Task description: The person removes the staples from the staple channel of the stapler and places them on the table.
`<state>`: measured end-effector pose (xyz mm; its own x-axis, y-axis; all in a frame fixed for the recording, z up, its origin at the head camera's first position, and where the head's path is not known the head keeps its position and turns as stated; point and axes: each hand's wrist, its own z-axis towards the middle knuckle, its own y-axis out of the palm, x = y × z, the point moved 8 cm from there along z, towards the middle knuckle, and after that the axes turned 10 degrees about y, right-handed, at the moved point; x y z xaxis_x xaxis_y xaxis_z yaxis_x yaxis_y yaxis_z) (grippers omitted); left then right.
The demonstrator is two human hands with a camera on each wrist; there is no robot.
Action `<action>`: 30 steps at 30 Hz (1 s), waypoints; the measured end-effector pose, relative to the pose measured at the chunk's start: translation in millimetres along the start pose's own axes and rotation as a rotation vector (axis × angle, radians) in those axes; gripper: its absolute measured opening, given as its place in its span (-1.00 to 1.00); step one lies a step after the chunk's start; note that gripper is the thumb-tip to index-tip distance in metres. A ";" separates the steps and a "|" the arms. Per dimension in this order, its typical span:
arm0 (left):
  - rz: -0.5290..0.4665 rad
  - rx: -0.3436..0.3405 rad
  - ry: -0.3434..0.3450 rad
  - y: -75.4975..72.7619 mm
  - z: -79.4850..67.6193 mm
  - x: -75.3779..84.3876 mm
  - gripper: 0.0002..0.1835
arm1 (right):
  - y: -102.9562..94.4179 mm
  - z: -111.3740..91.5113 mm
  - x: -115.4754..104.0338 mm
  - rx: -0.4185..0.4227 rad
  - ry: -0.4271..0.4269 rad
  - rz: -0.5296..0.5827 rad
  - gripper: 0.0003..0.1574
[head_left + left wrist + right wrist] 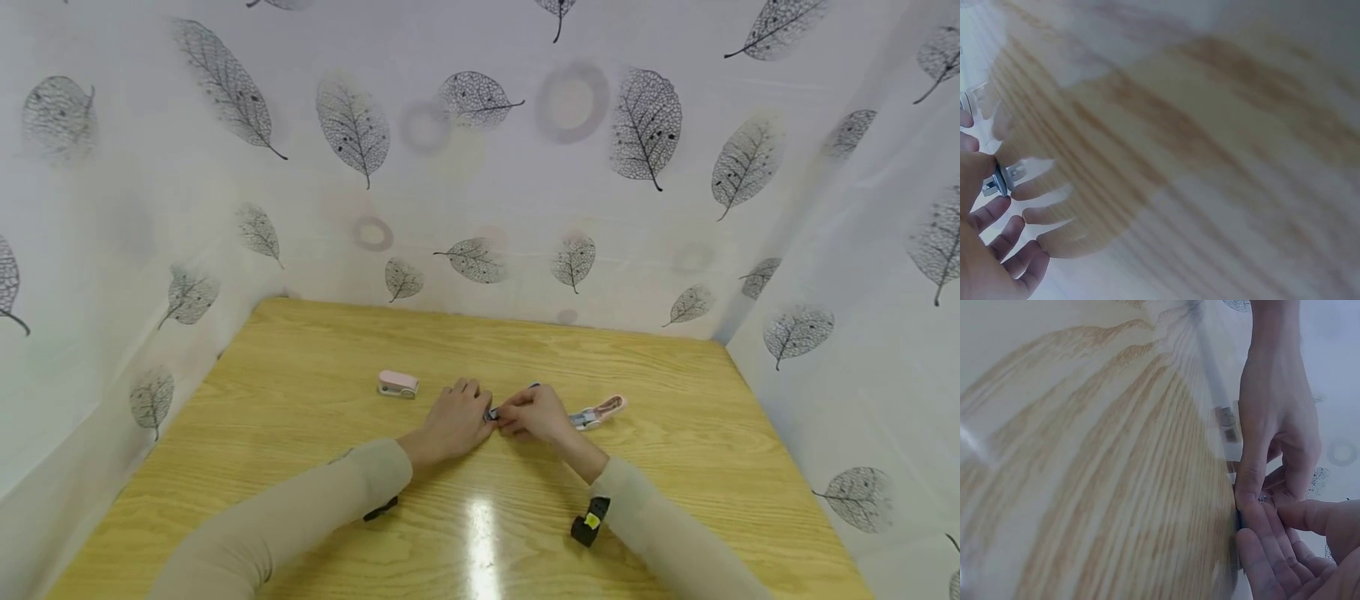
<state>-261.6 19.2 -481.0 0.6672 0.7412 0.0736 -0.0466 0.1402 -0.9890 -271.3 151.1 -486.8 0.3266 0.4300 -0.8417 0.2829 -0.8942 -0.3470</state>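
Between the fingertips of both hands is a small silver-grey metal piece, held low over the wooden table. My left hand pinches it with thumb and forefinger, and its other fingers rest on the tabletop. From the other side, the right hand has its thumb and fingertips closed on the same piece. In the left wrist view the metal piece looks flat and narrow, with small silver parts beside it; fingers hide most of it. Just right of the right hand lies an opened pink-and-white mini stapler, its grey inner part exposed.
A second pink-and-white mini stapler, folded together, lies left of and beyond the left hand. A small dark blue thing shows behind the right hand. Leaf-patterned curtains enclose the wooden table at the back and sides.
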 end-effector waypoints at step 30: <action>-0.024 0.023 -0.001 0.0 -0.6 -0.8 -0.63 | 1.1 -43.8 42.2 -0.143 0.117 0.039 -0.69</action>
<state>-261.7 18.3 -481.1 0.6675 0.7382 0.0974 -0.0478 0.1730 -0.9838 -217.6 173.7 -504.5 0.4402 0.4148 -0.7964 0.3905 -0.8871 -0.2462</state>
